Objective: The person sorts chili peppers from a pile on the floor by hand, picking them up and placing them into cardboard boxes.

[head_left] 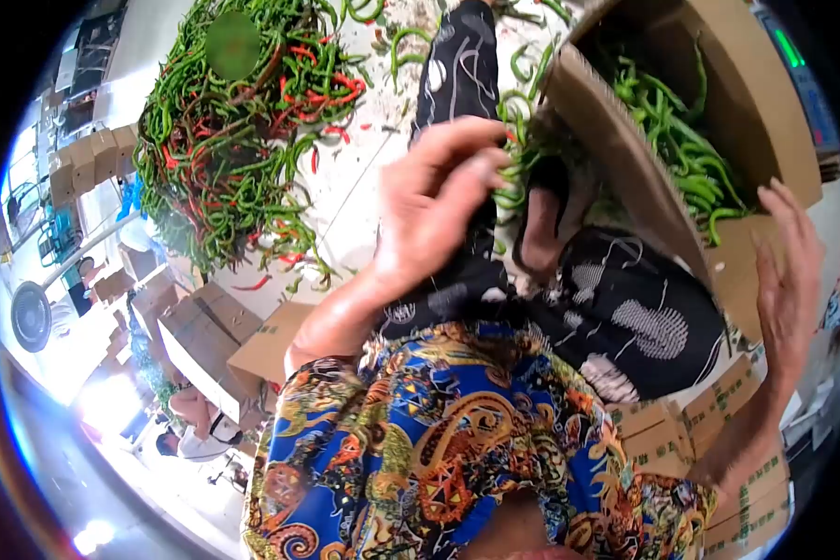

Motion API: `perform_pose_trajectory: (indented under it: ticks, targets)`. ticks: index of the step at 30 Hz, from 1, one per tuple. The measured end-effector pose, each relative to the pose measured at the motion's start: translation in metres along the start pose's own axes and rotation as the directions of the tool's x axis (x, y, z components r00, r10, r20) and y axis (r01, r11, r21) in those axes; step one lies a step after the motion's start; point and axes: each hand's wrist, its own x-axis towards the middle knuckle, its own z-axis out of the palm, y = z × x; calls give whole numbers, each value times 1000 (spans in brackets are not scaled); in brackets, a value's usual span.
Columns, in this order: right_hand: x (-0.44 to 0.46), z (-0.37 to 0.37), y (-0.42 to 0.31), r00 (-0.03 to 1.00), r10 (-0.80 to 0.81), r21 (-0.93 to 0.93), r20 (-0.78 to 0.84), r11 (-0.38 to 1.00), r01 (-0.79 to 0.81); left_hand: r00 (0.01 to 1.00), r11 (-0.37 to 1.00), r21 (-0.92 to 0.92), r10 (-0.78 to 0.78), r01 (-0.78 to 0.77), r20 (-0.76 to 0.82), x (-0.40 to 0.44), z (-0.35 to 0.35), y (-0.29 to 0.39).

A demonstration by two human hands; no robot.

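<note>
My left hand hangs over my left leg, slightly blurred, with its fingers curled toward the thumb. Whether anything sits between those fingertips is hidden. Green chili peppers lie on the floor just beyond it, between my legs. On the right, my right hand is open, fingers stretched out, beside the near side of a cardboard box. Inside that tilted box are green chili peppers. A large pile of green and red chili peppers spreads over the floor at upper left.
Flat cardboard with printing lies by my right side. Open cartons stand on the left, near a seated person. A fan is farther left. A device with a green display stands behind the pepper box.
</note>
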Motion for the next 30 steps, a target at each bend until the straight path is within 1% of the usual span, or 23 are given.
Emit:
perform_pose_trajectory:
  ticks: [1,2,3,4,5,6,7,8,9,10,11,12,13,16,18,19,21,22,24,25,27,29,30]
  targets:
    - [-4,-2,-12,999,-8,87,-53,996,12,998,1000,6,16,-16,-68,-13,-10,-8]
    - [-11,-3,-31,994,69,217,-79,975,-51,989,998,36,-41,47,-143,-28,-19,-11]
    - [-16,-8,-49,985,143,338,-95,935,-103,974,986,161,-15,53,-228,-41,-36,-21]
    - [-21,-4,-58,981,17,357,-194,933,54,937,977,199,5,70,-350,-57,-52,-31]
    - [-23,-6,-71,978,-10,492,-207,863,113,909,963,267,82,33,-409,-71,-76,-44]
    - [-28,-7,-79,983,-22,570,-184,812,125,850,962,261,74,77,-522,-86,-96,-55]
    - [-27,13,-84,984,-36,643,-172,753,140,798,954,255,26,161,-603,-94,-120,-83]
    - [-28,20,-88,985,-32,719,-167,680,144,767,950,229,-18,214,-641,-111,-141,-108]
    - [-28,26,-90,991,-34,751,-130,649,121,737,930,216,-78,296,-671,-125,-151,-127]
    - [-26,28,-89,994,-34,731,-105,675,100,731,893,247,-122,376,-671,-137,-157,-147]
    - [-23,30,-93,996,-41,715,-84,693,89,765,814,398,-87,424,-638,-147,-164,-168]
    - [-21,34,-100,991,-63,678,-119,724,128,834,788,525,28,321,-552,-164,-187,-216]
    - [-23,38,-109,989,-70,684,-132,715,142,855,760,550,-14,346,-519,-169,-182,-236]
    - [-25,45,-136,985,-165,721,-58,676,155,888,737,543,-168,401,-429,-165,-153,-260]
    - [-21,52,-154,984,-178,756,13,646,107,894,743,530,-207,408,-397,-161,-150,-261]
    - [-18,56,-163,976,-214,770,30,628,114,895,750,520,-218,408,-389,-158,-153,-258]
    - [-13,56,-182,979,-176,849,106,529,3,895,760,517,-190,393,-403,-146,-169,-251]
    - [-7,62,-191,979,-170,881,115,472,-21,895,769,517,-160,377,-416,-136,-181,-247]
    - [12,81,-210,978,-134,909,160,407,-92,883,793,506,-82,339,-463,-106,-210,-236]
    - [21,97,-219,977,-109,920,185,368,-134,862,808,494,-33,321,-507,-89,-228,-229]
    - [53,117,-239,949,-75,898,308,353,-263,797,859,427,38,282,-603,-51,-262,-214]
    - [83,151,-245,932,-40,898,361,282,-336,741,914,330,51,235,-669,-13,-279,-192]
    - [103,166,-252,906,-63,893,418,210,-398,729,932,310,80,187,-680,3,-291,-179]
